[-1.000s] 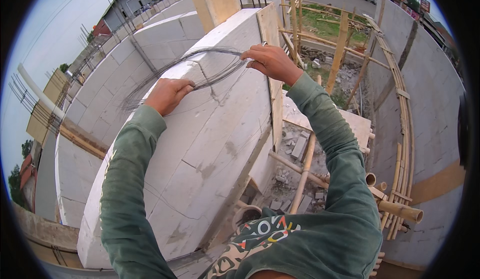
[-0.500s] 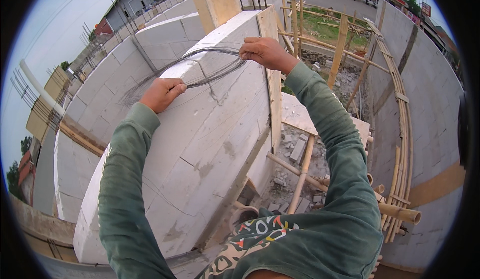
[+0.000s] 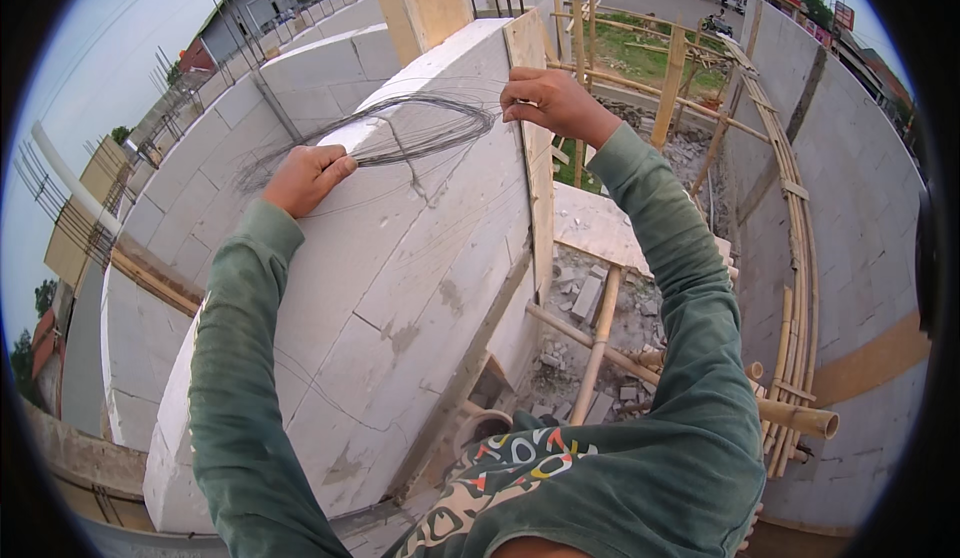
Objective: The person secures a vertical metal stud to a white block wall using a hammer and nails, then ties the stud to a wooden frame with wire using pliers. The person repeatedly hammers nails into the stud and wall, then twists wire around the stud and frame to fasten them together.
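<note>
A loose coil of thin dark wire [image 3: 440, 146] hangs over the white top edge of a block wall [image 3: 400, 268]. My left hand [image 3: 307, 178] is closed around the near-left side of the coil, thumb on top. Just beyond the coil's right end, beside the upright board [image 3: 537, 188], my right hand [image 3: 560, 106] is pinched shut. Fine strands of wire run from the coil to its fingertips. Loose wire ends fan out to the left, past my left hand.
A wooden-faced column [image 3: 420, 3] rises at the wall's far end. Bamboo poles [image 3: 600, 348] cross over rubble and broken blocks on the right. Bundled bamboo [image 3: 795, 218] leans along the grey wall [image 3: 860, 198]. Steel bars [image 3: 235, 13] stick up at the left.
My right hand has moved right, off the coil's bunched end, with only thin strands reaching it. My left hand has shifted slightly left, still holding the coil.
</note>
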`<state>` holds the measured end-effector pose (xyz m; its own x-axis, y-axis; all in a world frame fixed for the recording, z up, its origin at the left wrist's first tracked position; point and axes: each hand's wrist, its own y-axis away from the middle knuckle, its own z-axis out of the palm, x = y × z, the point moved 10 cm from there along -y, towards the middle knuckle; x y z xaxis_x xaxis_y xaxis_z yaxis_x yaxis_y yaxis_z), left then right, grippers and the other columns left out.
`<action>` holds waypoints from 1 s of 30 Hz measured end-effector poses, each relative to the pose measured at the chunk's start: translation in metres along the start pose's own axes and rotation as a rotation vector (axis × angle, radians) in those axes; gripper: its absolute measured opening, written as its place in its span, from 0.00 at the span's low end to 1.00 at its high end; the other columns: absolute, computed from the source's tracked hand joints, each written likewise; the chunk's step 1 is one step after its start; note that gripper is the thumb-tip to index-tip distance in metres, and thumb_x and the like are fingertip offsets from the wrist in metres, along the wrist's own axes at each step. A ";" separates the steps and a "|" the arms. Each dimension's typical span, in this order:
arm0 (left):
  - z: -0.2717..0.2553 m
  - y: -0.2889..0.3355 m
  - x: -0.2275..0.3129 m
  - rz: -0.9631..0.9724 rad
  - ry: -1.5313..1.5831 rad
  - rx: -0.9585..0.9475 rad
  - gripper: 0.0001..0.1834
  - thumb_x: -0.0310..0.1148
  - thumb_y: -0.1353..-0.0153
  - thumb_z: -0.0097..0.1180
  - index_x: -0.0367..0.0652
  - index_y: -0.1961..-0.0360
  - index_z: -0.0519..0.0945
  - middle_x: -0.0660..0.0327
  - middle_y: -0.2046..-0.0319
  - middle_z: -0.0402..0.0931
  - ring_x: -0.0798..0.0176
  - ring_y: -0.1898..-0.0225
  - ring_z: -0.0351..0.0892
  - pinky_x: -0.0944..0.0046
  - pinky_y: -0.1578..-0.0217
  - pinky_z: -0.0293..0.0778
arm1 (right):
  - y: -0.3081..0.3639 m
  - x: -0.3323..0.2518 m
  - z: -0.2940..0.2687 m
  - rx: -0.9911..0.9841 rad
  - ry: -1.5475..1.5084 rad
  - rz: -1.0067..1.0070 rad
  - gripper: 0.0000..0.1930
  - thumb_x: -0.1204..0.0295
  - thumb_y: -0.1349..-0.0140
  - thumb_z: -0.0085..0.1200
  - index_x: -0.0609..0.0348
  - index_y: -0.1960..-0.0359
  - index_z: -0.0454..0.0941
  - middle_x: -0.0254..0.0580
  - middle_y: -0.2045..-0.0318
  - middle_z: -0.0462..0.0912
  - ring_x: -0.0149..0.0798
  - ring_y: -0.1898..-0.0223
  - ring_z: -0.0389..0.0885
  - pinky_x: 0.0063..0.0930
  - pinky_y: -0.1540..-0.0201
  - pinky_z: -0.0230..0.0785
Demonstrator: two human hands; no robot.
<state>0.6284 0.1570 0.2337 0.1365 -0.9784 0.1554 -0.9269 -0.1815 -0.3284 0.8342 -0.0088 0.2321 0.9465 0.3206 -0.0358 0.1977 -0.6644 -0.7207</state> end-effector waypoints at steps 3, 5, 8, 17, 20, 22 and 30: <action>0.000 0.000 -0.002 -0.029 0.005 -0.002 0.20 0.44 0.33 0.51 0.36 0.72 0.75 0.51 0.83 0.66 0.56 0.80 0.62 0.57 0.74 0.64 | 0.002 0.005 -0.010 0.025 -0.003 0.006 0.07 0.69 0.44 0.62 0.59 0.68 0.80 0.40 0.74 0.77 0.44 0.72 0.78 0.35 0.69 0.68; 0.000 0.001 -0.003 -0.054 0.020 0.002 0.20 0.44 0.33 0.51 0.35 0.73 0.74 0.51 0.82 0.66 0.57 0.80 0.62 0.57 0.74 0.64 | 0.005 0.012 -0.017 0.030 -0.014 0.022 0.07 0.70 0.44 0.62 0.59 0.67 0.81 0.40 0.75 0.77 0.43 0.72 0.79 0.35 0.69 0.68; 0.000 0.002 -0.003 -0.059 0.039 0.023 0.21 0.44 0.33 0.51 0.35 0.73 0.74 0.52 0.82 0.66 0.57 0.80 0.62 0.57 0.74 0.64 | 0.012 0.027 -0.028 0.047 -0.007 0.101 0.07 0.70 0.44 0.62 0.60 0.66 0.81 0.40 0.75 0.77 0.42 0.72 0.79 0.34 0.70 0.68; 0.003 0.007 -0.015 -0.066 0.077 0.043 0.21 0.45 0.32 0.51 0.36 0.72 0.74 0.53 0.82 0.67 0.58 0.79 0.63 0.58 0.74 0.64 | 0.039 0.026 -0.066 0.271 0.067 0.084 0.05 0.73 0.43 0.61 0.60 0.66 0.82 0.38 0.78 0.72 0.38 0.76 0.73 0.32 0.72 0.65; 0.001 0.012 -0.026 -0.132 0.071 0.052 0.21 0.45 0.32 0.50 0.37 0.72 0.74 0.53 0.82 0.67 0.58 0.79 0.63 0.58 0.74 0.65 | 0.059 0.048 -0.088 0.265 0.102 0.148 0.06 0.71 0.39 0.59 0.61 0.65 0.81 0.38 0.76 0.75 0.36 0.75 0.74 0.29 0.71 0.66; -0.001 0.015 -0.028 -0.129 0.056 0.070 0.21 0.46 0.32 0.50 0.37 0.72 0.74 0.53 0.82 0.67 0.58 0.79 0.63 0.58 0.73 0.65 | 0.079 0.069 -0.108 0.299 0.133 0.181 0.07 0.71 0.37 0.58 0.61 0.64 0.81 0.37 0.74 0.78 0.33 0.73 0.75 0.28 0.69 0.68; -0.004 0.021 -0.012 -0.046 0.050 0.117 0.16 0.42 0.33 0.52 0.38 0.68 0.75 0.52 0.76 0.71 0.55 0.73 0.70 0.56 0.68 0.68 | 0.295 0.187 -0.202 0.545 0.432 1.015 0.21 0.56 0.27 0.42 0.61 0.66 0.79 0.40 0.69 0.81 0.34 0.64 0.78 0.30 0.60 0.68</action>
<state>0.6061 0.1657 0.2283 0.1570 -0.9632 0.2183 -0.8729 -0.2388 -0.4255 1.1208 -0.2816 0.1529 0.6363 -0.4957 -0.5911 -0.7113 -0.0804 -0.6983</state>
